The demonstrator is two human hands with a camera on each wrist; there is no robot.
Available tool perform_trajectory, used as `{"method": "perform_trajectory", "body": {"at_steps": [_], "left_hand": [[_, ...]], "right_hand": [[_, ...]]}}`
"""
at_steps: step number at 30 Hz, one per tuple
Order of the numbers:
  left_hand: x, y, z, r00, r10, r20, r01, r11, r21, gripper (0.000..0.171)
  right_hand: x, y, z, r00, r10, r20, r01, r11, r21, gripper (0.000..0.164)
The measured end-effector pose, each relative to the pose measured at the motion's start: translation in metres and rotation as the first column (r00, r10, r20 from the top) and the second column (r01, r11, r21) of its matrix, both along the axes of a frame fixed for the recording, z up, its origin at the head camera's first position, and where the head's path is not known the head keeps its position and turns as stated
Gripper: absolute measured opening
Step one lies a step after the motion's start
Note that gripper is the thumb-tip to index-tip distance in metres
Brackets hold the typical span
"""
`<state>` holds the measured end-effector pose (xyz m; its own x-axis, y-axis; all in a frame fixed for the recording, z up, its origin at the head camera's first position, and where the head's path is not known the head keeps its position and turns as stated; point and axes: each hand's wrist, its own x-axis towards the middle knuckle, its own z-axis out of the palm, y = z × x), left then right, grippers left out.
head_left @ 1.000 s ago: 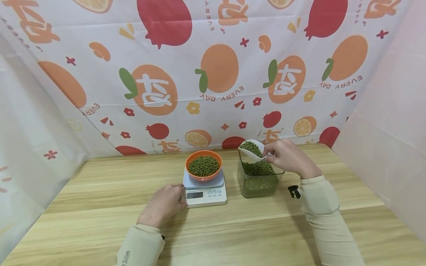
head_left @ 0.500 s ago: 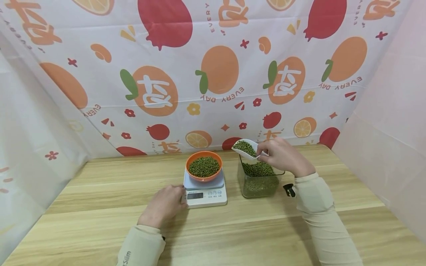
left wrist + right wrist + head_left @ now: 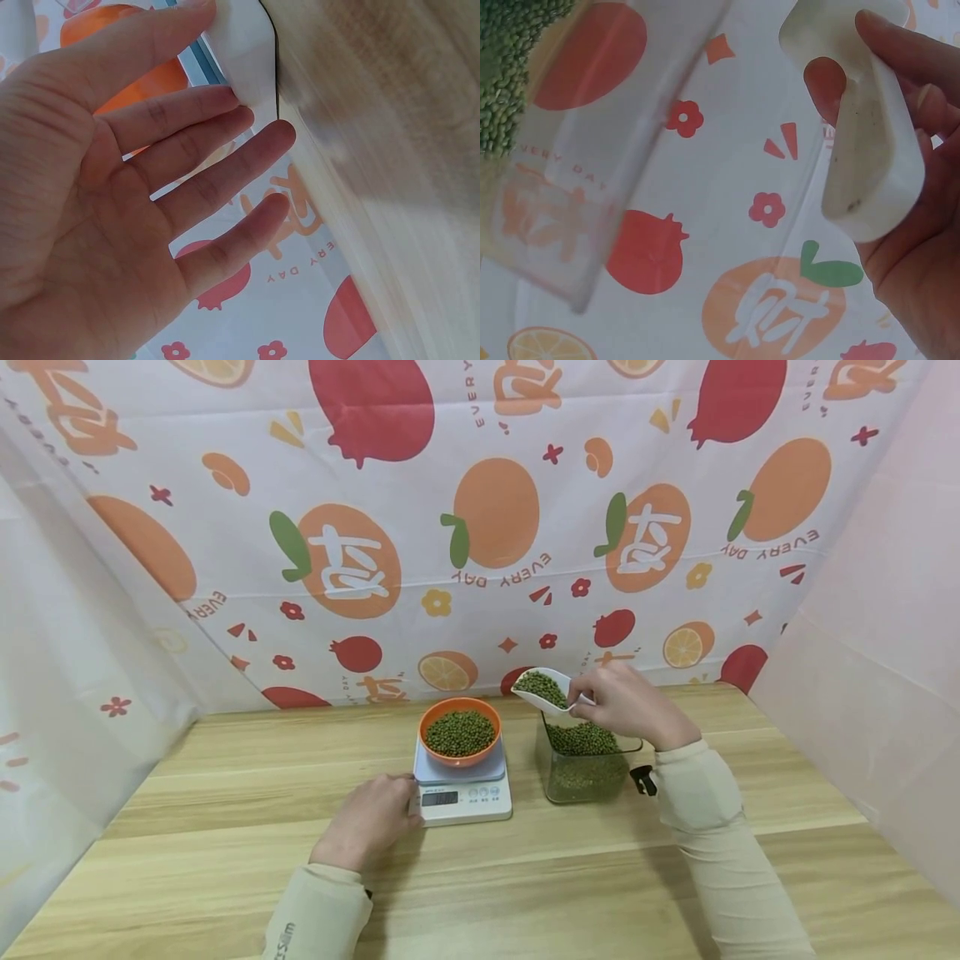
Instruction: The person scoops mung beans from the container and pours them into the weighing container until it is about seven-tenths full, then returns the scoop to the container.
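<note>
My right hand (image 3: 626,703) grips the handle of a white scoop (image 3: 877,150), thumb on one side and fingers curled round the other. Green mung beans (image 3: 542,688) fill the scoop's bowl, which is held over the left rear edge of a clear square container (image 3: 588,781) of the same beans. An orange bowl (image 3: 460,762), also holding mung beans, stands on a kitchen scale (image 3: 480,810). At the scale's left side rests my left hand (image 3: 369,818); its fingers are extended and loosely spread in the left wrist view, with fingertips against the white casing (image 3: 244,52).
The wooden table (image 3: 517,893) carries the scale and container side by side. A fruit-patterned cloth (image 3: 480,602) hangs behind the table's back edge, and pale sheets hang at both sides. The scale's display (image 3: 439,798) is lit, its digits too small to read.
My right hand has moved left and slightly up with the full scoop, away from the container's middle toward the bowl. The left hand, scale and bowl have stayed in place.
</note>
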<state>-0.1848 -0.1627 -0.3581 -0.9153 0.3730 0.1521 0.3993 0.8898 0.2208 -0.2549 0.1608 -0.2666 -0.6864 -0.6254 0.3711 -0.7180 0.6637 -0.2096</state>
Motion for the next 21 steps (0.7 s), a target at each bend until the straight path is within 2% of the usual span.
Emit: {"method": "perform_trajectory", "body": {"at_steps": [13,21], "left_hand": [[-0.001,0.0,0.0,1.0,0.008,0.004,-0.008,1.0,-0.006,0.011],[-0.002,0.0,-0.001,1.0,0.001,-0.005,-0.001,1.0,-0.005,0.012]], "right_hand": [[-0.001,-0.013,0.011,0.999,0.006,-0.037,-0.005,1.0,0.029,0.009],[-0.001,-0.021,0.011,1.0,-0.004,-0.017,0.005,0.998,0.058,0.006]]}}
